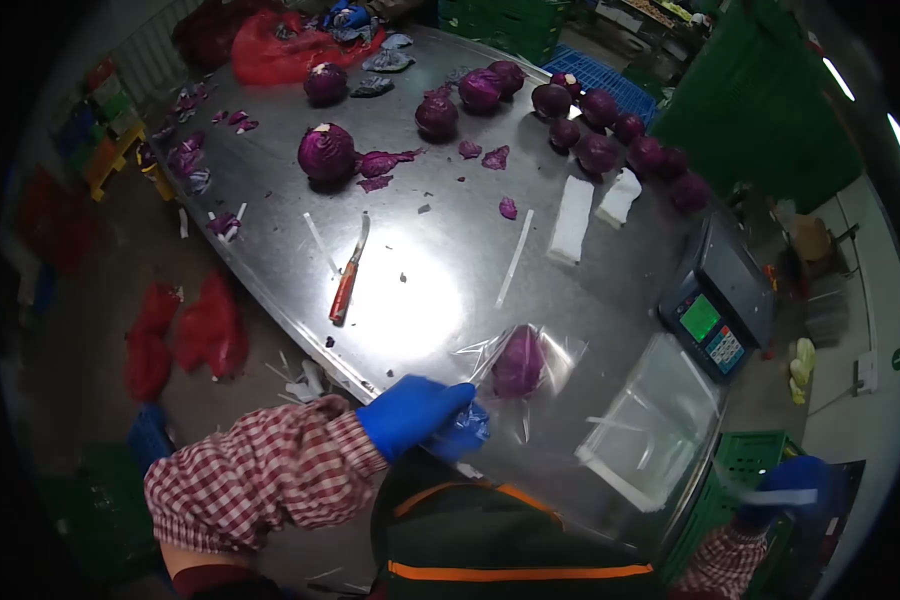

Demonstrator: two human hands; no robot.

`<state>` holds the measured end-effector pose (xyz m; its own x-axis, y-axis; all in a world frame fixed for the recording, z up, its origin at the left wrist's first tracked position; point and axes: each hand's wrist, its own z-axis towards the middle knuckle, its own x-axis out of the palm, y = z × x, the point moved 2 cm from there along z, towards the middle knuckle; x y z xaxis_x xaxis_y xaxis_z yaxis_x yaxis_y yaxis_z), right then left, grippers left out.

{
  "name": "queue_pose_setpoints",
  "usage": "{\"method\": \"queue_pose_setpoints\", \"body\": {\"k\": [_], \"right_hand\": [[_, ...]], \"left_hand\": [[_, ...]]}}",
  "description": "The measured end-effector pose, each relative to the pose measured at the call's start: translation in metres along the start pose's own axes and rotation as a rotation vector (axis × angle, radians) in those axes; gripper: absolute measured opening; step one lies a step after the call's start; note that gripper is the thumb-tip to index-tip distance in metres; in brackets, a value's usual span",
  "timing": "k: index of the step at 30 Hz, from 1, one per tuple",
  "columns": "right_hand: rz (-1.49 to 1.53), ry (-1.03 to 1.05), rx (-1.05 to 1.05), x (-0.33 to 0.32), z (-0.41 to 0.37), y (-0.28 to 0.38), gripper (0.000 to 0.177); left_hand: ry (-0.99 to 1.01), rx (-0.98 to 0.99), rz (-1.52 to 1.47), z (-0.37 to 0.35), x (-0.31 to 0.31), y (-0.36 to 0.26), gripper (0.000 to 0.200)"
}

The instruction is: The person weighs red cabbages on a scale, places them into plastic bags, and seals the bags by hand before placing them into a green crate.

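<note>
My left hand (410, 410), in a blue glove, is closed at the table's near edge on the gathered end of a clear plastic bag (560, 352). Inside the bag a red cabbage (519, 362) lies on the metal table (440, 220). My right hand (792, 488), also blue-gloved, is out to the far right, beyond the table, blurred by motion. A white strip (780, 496) shows across it; I cannot tell how the fingers hold it. A stack of flat clear bags (650, 430) lies on the table between my hands.
A knife (348, 280) with a red handle lies left of centre. Whole red cabbages (326, 152) and loose leaves cover the far side. A digital scale (715, 310) stands at the right edge, above a green crate (750, 455). White pads (571, 220) and a red net (280, 50) lie farther back.
</note>
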<state>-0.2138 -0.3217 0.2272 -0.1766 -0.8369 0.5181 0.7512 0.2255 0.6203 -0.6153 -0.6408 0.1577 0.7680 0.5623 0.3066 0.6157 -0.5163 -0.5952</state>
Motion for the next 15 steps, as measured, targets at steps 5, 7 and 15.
{"method": "queue_pose_setpoints", "body": {"k": [5, 7, 15], "right_hand": [[-1.295, -0.205, 1.004, -0.098, -0.084, -0.026, 0.063], [-1.431, -0.073, 0.823, -0.059, -0.044, -0.11, 0.084], [-0.931, 0.422, 0.373, 0.023, 0.044, -0.286, 0.05]], "left_hand": [[-0.536, 0.705, 0.7, 0.004, -0.046, 0.018, 0.043], [-0.398, 1.1, 0.942, 0.026, -0.023, 0.017, 0.063], [-0.234, 1.227, 0.827, 0.069, 0.018, 0.05, 0.028]]}}
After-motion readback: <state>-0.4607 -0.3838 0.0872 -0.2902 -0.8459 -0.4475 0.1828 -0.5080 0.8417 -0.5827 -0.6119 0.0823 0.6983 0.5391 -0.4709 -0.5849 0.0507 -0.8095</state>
